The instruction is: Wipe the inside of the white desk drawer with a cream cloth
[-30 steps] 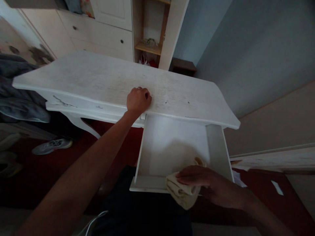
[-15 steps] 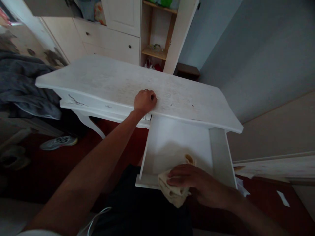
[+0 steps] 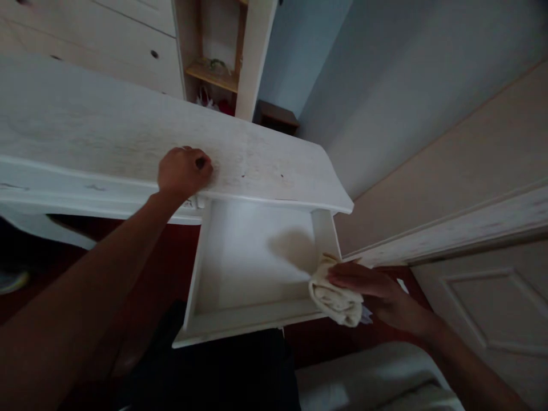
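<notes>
A white table [image 3: 265, 154] with grey smudges on its top has a drawer [image 3: 252, 262] pulled out toward me. The drawer holds nothing that I can see. My left hand [image 3: 185, 170] rests curled on the table top above the drawer's left side, its fingers closed and nothing showing in them. At the drawer's front right corner, my right hand [image 3: 363, 282] grips a cream cloth [image 3: 336, 294], which hangs over the edge there. A shadow falls on the drawer bottom beside the cloth.
Behind the table stands a white cabinet [image 3: 128, 51] with an open door and wooden shelves [image 3: 214, 75]. A brown box [image 3: 277, 117] sits by the grey wall [image 3: 385, 103]. At the lower right are a panelled white door [image 3: 500, 308] and a pale rounded object [image 3: 368, 377].
The view has turned to the right. My right hand has moved with the cloth from the drawer's front edge to its front right corner. My left hand stays on the table top.
</notes>
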The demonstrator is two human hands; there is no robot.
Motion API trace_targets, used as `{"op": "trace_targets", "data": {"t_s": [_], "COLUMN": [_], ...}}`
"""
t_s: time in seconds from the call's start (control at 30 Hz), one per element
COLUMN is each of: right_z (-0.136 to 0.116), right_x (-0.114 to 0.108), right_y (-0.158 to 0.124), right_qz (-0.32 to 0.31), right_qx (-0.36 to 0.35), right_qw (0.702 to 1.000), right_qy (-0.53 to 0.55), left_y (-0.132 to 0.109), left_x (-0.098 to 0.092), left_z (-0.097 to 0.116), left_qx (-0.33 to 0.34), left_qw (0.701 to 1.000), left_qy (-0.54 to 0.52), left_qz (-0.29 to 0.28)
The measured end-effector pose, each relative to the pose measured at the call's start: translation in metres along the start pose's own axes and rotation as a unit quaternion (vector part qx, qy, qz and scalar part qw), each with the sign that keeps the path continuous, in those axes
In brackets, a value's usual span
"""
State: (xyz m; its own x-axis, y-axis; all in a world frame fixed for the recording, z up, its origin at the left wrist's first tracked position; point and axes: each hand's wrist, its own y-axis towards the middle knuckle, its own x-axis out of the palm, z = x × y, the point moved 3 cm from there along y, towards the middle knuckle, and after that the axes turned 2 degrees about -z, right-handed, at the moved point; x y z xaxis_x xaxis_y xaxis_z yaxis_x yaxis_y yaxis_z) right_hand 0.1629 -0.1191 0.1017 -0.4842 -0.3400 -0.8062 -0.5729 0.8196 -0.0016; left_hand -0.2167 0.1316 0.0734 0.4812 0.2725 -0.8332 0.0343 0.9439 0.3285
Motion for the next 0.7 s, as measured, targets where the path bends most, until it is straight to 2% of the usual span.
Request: {"op": "trace_targets", "data": {"t_s": [0.07, 0.17, 0.27, 0.33, 0.4, 0.5, 0.57, 0.63, 0.7], "right_z": [0.008, 0.024, 0.042, 0.051, 0.056, 0.054, 0.053, 0.058, 0.07], "right_x": [-0.013, -0.029, -0.03, -0.022, -0.01, 0.009, 0.016, 0.018, 0.017], "right_y": [-0.018, -0.051, -0.079, -0.092, -0.098, -0.101, -0.103, -0.106, -0.111], "right_qz": [0.104, 0.237, 0.298, 0.291, 0.25, 0.16, 0.127, 0.131, 0.156], "right_qx": [0.048, 0.13, 0.183, 0.195, 0.18, 0.109, 0.067, 0.052, 0.056], "right_qw": [0.993, 0.963, 0.937, 0.937, 0.951, 0.981, 0.99, 0.989, 0.984], "right_qy": [0.012, 0.009, 0.008, 0.007, 0.012, 0.019, 0.002, -0.034, -0.069], "left_y": [0.0, -0.001, -0.001, -0.002, -0.002, -0.004, -0.011, -0.026, -0.05], "left_x": [-0.002, -0.003, -0.004, -0.004, -0.004, -0.008, -0.014, -0.019, -0.022], "left_z": [0.0, 0.0, 0.0, -0.001, -0.001, 0.002, 0.007, 0.018, 0.039], "left_qx": [-0.003, -0.02, -0.04, -0.05, -0.058, -0.07, -0.119, -0.176, -0.173], "left_qw": [1.0, 0.999, 0.999, 0.998, 0.998, 0.997, 0.992, 0.979, 0.969], "left_qy": [0.015, 0.022, 0.016, 0.016, 0.015, 0.002, -0.029, -0.093, -0.173], "left_qz": [0.003, 0.012, 0.025, 0.026, 0.026, 0.024, 0.027, 0.033, 0.037]}}
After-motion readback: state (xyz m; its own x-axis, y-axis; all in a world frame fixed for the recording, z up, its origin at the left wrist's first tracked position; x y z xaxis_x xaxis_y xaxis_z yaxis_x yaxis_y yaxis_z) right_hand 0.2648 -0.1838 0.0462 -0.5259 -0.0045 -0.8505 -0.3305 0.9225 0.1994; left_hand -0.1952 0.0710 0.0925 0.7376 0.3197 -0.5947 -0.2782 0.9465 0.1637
